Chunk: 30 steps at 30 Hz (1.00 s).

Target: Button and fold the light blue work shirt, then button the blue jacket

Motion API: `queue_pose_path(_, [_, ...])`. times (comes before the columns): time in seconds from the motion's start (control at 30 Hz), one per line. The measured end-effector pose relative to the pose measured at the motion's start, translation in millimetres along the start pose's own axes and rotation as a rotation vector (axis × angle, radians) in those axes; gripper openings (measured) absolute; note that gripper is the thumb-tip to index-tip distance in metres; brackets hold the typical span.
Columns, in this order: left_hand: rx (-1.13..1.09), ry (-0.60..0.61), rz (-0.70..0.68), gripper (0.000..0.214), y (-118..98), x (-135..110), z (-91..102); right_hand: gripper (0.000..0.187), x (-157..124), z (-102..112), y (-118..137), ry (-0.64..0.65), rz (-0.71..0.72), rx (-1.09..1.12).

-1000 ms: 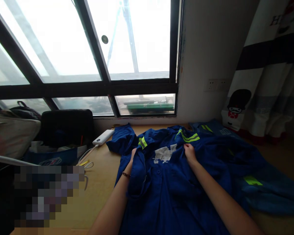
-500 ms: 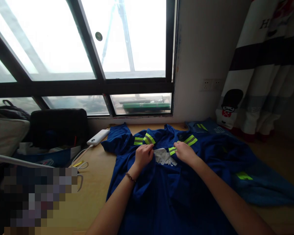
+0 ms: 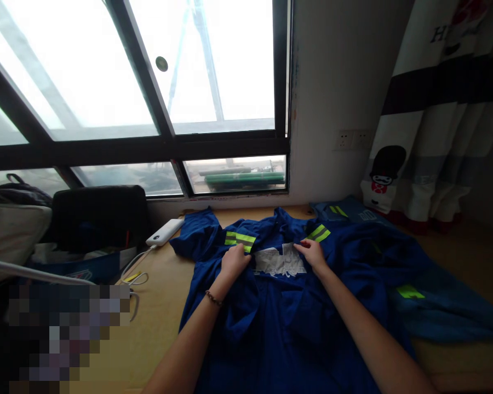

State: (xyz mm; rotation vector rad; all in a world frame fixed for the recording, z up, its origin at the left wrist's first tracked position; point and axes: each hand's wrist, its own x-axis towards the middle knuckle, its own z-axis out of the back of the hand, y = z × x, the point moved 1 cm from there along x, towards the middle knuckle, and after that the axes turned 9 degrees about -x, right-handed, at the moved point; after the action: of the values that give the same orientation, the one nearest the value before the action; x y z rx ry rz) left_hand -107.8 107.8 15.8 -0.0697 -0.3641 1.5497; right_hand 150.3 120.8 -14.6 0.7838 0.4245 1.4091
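A dark blue work jacket [image 3: 271, 334] with yellow-green reflective strips lies spread on the wooden tabletop. A whitish patch [image 3: 271, 261] with a ragged, letter-like lower edge shows at its upper middle, between my hands. Left of the patch, my left hand [image 3: 234, 264] is closed on the cloth just below a reflective strip [image 3: 240, 241]. On the other side, my right hand [image 3: 313, 254] has thumb and forefinger pinched at the patch's upper right corner, on the jacket cloth. A second reflective strip [image 3: 319, 233] lies just above that hand.
Another blue garment [image 3: 447, 312] lies under and beside the jacket on the right. A white power bank [image 3: 164, 232] with a cable rests at the left. Beyond it stand a black bag [image 3: 98, 213] and other items. A window, wall sockets [image 3: 351, 139] and a curtain [image 3: 414, 126] bound the back.
My hands have moved apart, the left one slightly leftward and the right one outward. More of the whitish patch shows, and the reflective strip in my right hand is out of sight.
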Motion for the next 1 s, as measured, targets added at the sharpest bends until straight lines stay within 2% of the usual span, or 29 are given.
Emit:
queue_pose_path(0.07, [-0.074,-0.086,-0.08,0.017,-12.4,5.6,5.9,0.032,3.9,-0.8,3.0,0.036,0.048,0.195])
queue_pose_path(0.13, [-0.125,-0.13,-0.186,0.02,-32.3,9.0,3.9,0.036,5.0,-4.1,7.7,0.109,0.118,0.504])
queue_pose_path(0.2, [-0.121,-0.044,-0.276,0.024,-55.6,9.2,-9.2,0.034,3.5,-8.1,11.1,0.154,0.139,0.672])
queue_pose_path(0.3, [-0.068,0.122,-0.293,0.027,-81.6,6.5,-40.3,0.027,-4.9,-14.7,11.5,0.113,0.08,0.497])
queue_pose_path(0.37, [-0.052,0.13,-0.256,0.026,-87.0,7.5,-57.2,0.025,-14.7,-19.9,11.1,0.084,0.109,0.346])
queue_pose_path(0.43, [-0.055,0.096,-0.214,0.028,-83.7,13.4,-66.0,0.03,-24.3,-26.2,11.9,0.052,0.202,0.096])
queue_pose_path(0.53, [-0.074,0.043,-0.134,0.031,-71.3,30.1,-66.8,0.035,-28.2,-36.2,15.1,-0.011,0.326,-0.348])
queue_pose_path(0.6, [-0.101,0.014,-0.079,0.032,-63.8,42.2,-64.6,0.031,-20.8,-41.9,17.2,-0.023,0.358,-0.46])
queue_pose_path(0.73, [-0.199,-0.012,-0.023,0.033,-53.0,57.1,-63.0,0.025,2.6,-50.1,18.5,-0.022,0.359,-0.489])
queue_pose_path(0.83, [-0.32,0.004,-0.053,0.036,-43.4,58.3,-64.3,0.024,11.6,-54.0,18.1,-0.011,0.359,-0.472])
queue_pose_path(1.0, [-0.562,0.002,-0.151,0.017,-27.6,49.8,-69.7,0.025,10.0,-54.2,19.1,0.029,0.431,-0.385])
